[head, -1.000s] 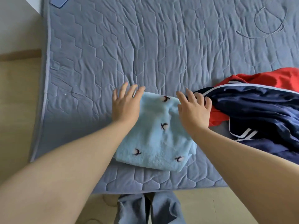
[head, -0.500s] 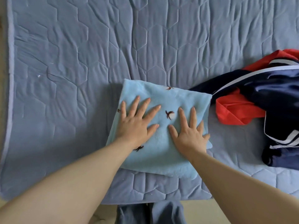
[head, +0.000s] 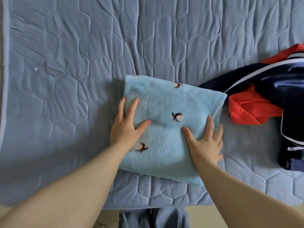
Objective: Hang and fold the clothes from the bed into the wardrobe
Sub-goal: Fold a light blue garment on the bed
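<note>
Light-blue fleece garment (head: 164,102), folded square, near the front edge of the bed (head: 82,63), just beside a navy-and-red heap (head: 279,96); left hand (head: 125,129) and right hand (head: 205,143) flat along its sides, grips apart, fingers straight, seemingly pressing the fold firm.

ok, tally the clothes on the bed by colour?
Light blue: 1, the folded fleece piece
Red: 1, the red garment
Navy with white trim: 1, the navy garment
Total: 3, counting red and navy as separate pieces; they overlap, so I cannot be sure.
</note>
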A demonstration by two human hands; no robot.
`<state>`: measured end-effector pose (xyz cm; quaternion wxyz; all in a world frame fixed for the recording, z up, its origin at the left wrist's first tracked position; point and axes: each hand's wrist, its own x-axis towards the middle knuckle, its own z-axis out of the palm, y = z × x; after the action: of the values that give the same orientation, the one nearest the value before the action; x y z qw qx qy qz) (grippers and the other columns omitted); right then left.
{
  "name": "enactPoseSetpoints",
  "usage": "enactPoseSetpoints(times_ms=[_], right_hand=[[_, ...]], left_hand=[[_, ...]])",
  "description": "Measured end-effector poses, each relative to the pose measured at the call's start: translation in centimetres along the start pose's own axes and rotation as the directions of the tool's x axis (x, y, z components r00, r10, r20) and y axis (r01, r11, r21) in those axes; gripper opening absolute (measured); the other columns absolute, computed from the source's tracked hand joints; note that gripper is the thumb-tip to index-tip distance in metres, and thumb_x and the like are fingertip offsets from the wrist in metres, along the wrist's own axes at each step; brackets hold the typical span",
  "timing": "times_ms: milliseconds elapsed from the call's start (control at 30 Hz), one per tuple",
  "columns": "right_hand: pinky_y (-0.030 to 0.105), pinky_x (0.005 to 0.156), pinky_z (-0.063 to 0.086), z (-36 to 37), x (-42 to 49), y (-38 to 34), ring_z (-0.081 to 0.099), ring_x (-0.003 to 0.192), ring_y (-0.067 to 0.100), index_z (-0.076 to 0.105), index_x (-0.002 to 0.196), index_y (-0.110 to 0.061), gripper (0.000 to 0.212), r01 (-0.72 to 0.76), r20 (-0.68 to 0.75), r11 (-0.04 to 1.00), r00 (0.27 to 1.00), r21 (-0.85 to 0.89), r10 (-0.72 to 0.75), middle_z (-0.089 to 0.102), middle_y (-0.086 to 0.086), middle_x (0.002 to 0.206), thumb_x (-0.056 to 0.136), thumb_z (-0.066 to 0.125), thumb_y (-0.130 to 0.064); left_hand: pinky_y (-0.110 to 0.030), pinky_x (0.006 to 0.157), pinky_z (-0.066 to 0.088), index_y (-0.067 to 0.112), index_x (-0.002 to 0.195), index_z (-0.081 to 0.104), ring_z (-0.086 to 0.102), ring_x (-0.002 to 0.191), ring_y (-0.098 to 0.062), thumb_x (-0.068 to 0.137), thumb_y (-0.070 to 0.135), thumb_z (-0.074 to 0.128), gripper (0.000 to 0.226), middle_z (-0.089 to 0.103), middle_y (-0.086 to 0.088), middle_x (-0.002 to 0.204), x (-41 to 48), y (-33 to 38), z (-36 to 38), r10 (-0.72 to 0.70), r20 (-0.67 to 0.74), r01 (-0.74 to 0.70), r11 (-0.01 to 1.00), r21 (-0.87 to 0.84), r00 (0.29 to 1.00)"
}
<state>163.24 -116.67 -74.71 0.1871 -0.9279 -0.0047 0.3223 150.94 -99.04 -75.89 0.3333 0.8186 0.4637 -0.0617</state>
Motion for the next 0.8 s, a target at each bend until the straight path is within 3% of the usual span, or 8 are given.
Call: enactPoseSetpoints(times_ms=[167, 233, 300, 400, 467, 567, 667, 800], right_hand=[[0.055, 0.104, 0.034, -0.9, -0.3, 0.6, 0.040, 0.127, 0.030, 0.021, 0.138, -0.052, 0.079, -0.054, 0.145, 0.962, 0.989, 0.267, 0.016, 0.037, -0.001, 0.143, 0.071, 0.061, -0.064], [0.045, 0.090, 0.049, -1.7, -1.1, 0.4, 0.056, 0.111, 0.022, 0.042, 0.122, -0.049, 0.054, -0.114, 0.259, 0.839, 0.965, 0.531, -0.033, 0.054, -0.004, 0.128, 0.075, 0.070, -0.047], [0.033, 0.069, 0.054, -2.6, -2.3, 0.2, 0.064, 0.094, 0.016, 0.048, 0.112, -0.044, 0.042, -0.256, 0.375, 0.729, 0.927, 0.635, -0.002, 0.064, -0.004, 0.113, 0.078, 0.070, -0.037], [0.024, 0.048, 0.052, -4.2, -4.7, 0.7, 0.070, 0.063, 0.016, 0.054, 0.119, -0.027, 0.042, -0.462, 0.538, 0.637, 0.838, 0.617, 0.087, 0.074, 0.000, 0.081, 0.080, 0.066, -0.037], [0.030, 0.047, 0.054, -5.1, -6.9, 1.1, 0.071, 0.065, 0.023, 0.064, 0.112, -0.021, 0.046, -0.578, 0.650, 0.580, 0.753, 0.574, 0.107, 0.075, 0.006, 0.083, 0.070, 0.068, -0.041], [0.034, 0.052, 0.056, -5.7, -10.1, 0.6, 0.072, 0.074, 0.028, 0.078, 0.088, -0.017, 0.042, -0.659, 0.749, 0.567, 0.654, 0.493, 0.108, 0.074, 0.010, 0.091, 0.058, 0.068, -0.046], [0.037, 0.057, 0.057, -6.6, -12.6, -1.4, 0.071, 0.079, 0.033, 0.078, 0.086, -0.016, 0.043, -0.664, 0.798, 0.618, 0.595, 0.420, 0.097, 0.073, 0.013, 0.095, 0.057, 0.071, -0.047], [0.033, 0.040, 0.053, -8.7, -16.1, -8.1, 0.070, 0.056, 0.027, 0.077, 0.061, -0.021, 0.025, -0.552, 0.804, 0.725, 0.594, 0.411, -0.003, 0.073, 0.007, 0.066, 0.055, 0.068, -0.043]], left_hand=[[-0.034, 0.101, 0.030, 0.076, 0.121, 0.002, 0.028, 0.135, -0.019, 0.062, 0.068, 0.066, 0.087, 0.019, 0.010, 0.150, 0.1, -1.0, -2.2, -0.080, 0.399, 0.239, 0.899, -0.368, 0.914], [-0.041, 0.108, 0.029, 0.077, 0.119, 0.004, 0.027, 0.136, -0.020, 0.053, 0.075, 0.063, 0.088, 0.017, 0.014, 0.152, 0.3, -1.1, -3.2, -0.082, 0.485, 0.305, 0.863, -0.402, 0.871], [-0.043, 0.108, 0.032, 0.074, 0.123, 0.011, 0.030, 0.134, -0.019, 0.050, 0.074, 0.065, 0.090, 0.021, 0.016, 0.151, 0.0, -1.1, -3.9, -0.082, 0.514, 0.356, 0.812, -0.462, 0.854], [-0.029, 0.084, 0.047, 0.061, 0.132, 0.022, 0.046, 0.115, -0.012, 0.052, 0.058, 0.073, 0.095, 0.036, 0.011, 0.138, -1.6, -1.2, -5.5, -0.092, 0.540, 0.424, 0.733, -0.532, 0.837], [-0.023, 0.069, 0.047, 0.053, 0.136, 0.025, 0.052, 0.098, -0.005, 0.056, 0.050, 0.073, 0.094, 0.040, 0.009, 0.128, -3.3, -2.0, -6.8, -0.095, 0.569, 0.464, 0.693, -0.551, 0.817], [-0.028, 0.074, 0.048, 0.045, 0.140, 0.024, 0.054, 0.096, -0.008, 0.062, 0.040, 0.076, 0.093, 0.044, 0.004, 0.126, -6.8, -3.8, -9.4, -0.139, 0.579, 0.515, 0.650, -0.559, 0.804], [-0.035, 0.086, 0.048, 0.043, 0.139, 0.026, 0.055, 0.104, -0.016, 0.054, 0.044, 0.079, 0.100, 0.048, 0.002, 0.126, -10.6, -5.3, -12.3, -0.202, 0.536, 0.531, 0.619, -0.578, 0.819], [-0.034, 0.086, 0.047, 0.043, 0.139, 0.027, 0.054, 0.108, -0.020, 0.051, 0.052, 0.077, 0.102, 0.048, 0.001, 0.126, -14.5, -6.2, -18.5, -0.307, 0.380, 0.488, 0.589, -0.644, 0.872]])
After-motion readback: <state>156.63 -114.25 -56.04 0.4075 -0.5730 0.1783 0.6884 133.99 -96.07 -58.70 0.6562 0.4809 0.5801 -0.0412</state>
